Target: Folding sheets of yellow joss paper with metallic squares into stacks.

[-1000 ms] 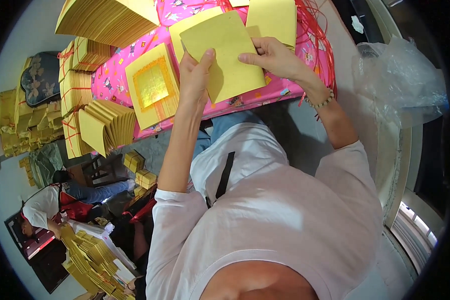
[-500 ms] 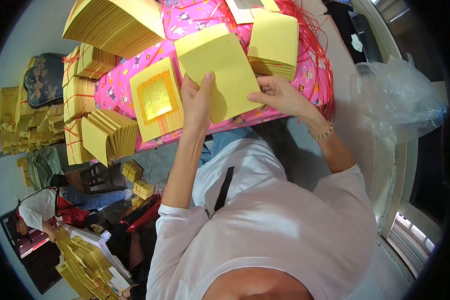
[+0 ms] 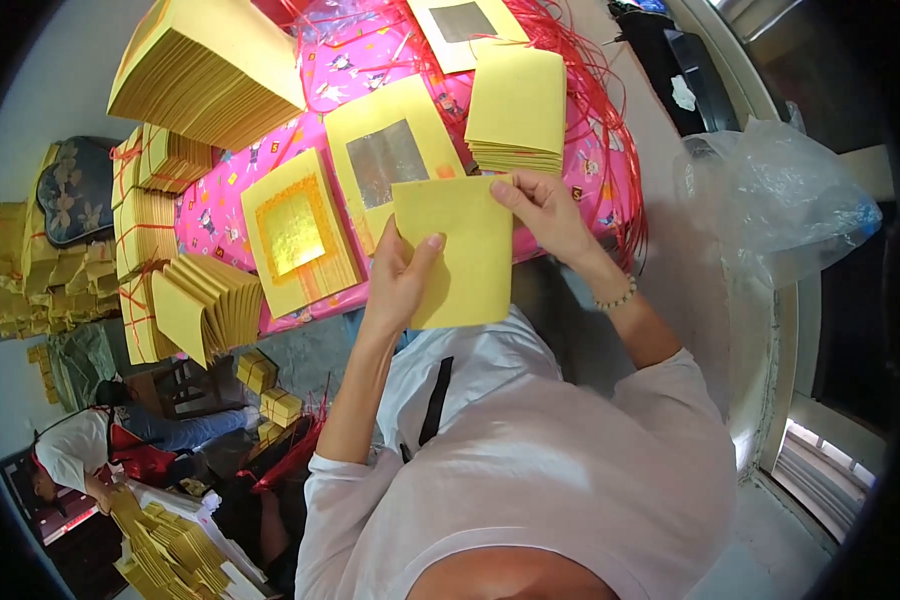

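In front of my body, a piece of folded yellow paper (image 3: 462, 262) is held up between both hands. My left hand (image 3: 402, 278) pinches its left side, thumb on the face toward me. At the upper right corner my right hand (image 3: 545, 212) grips it, with the fingers behind out of sight. Just beyond lies yellow paper with a silver square (image 3: 385, 160), partly covered by the held piece. Left of that is a stack of yellow paper with a shiny gold square (image 3: 295, 240) on top. A pile of folded yellow paper (image 3: 516, 105) sits past my right hand.
Pink patterned cloth covers the table (image 3: 345, 75). Tall yellow stacks (image 3: 205, 75) and tied bundles (image 3: 150, 225) line its left side; red strings (image 3: 610, 130) hang at the right. A clear plastic bag (image 3: 790, 200) is at the right. A person (image 3: 80, 445) handles yellow paper at lower left.
Both hands have drawn the folded paper nearer to my body and turned it more upright. The silver-square paper beneath has come into sight. The whole view has shifted slightly.
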`<action>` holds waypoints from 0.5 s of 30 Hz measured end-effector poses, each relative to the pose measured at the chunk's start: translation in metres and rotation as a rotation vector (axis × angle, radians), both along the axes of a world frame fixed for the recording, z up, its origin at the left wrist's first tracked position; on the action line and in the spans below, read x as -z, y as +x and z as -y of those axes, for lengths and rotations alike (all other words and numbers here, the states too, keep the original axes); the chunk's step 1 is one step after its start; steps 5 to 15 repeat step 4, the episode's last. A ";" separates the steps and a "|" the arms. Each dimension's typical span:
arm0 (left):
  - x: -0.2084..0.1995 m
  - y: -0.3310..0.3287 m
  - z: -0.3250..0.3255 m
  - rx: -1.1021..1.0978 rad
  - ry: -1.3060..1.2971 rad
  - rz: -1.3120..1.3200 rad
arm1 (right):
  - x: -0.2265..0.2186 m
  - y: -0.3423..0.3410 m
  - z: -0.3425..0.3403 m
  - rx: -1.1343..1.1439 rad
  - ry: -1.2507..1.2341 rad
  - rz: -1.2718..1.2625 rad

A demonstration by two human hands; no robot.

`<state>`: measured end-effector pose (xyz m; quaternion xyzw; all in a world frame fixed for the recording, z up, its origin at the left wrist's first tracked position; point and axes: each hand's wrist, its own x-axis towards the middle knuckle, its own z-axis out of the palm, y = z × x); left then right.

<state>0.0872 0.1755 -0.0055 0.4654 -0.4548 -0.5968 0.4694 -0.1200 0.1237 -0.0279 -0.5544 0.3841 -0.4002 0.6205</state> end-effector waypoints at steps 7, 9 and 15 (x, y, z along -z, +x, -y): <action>-0.002 0.003 -0.003 0.014 0.085 -0.036 | 0.003 0.009 -0.017 0.088 0.060 0.149; -0.002 0.003 -0.003 0.014 0.085 -0.036 | 0.003 0.009 -0.017 0.088 0.060 0.149; -0.002 0.003 -0.003 0.014 0.085 -0.036 | 0.003 0.009 -0.017 0.088 0.060 0.149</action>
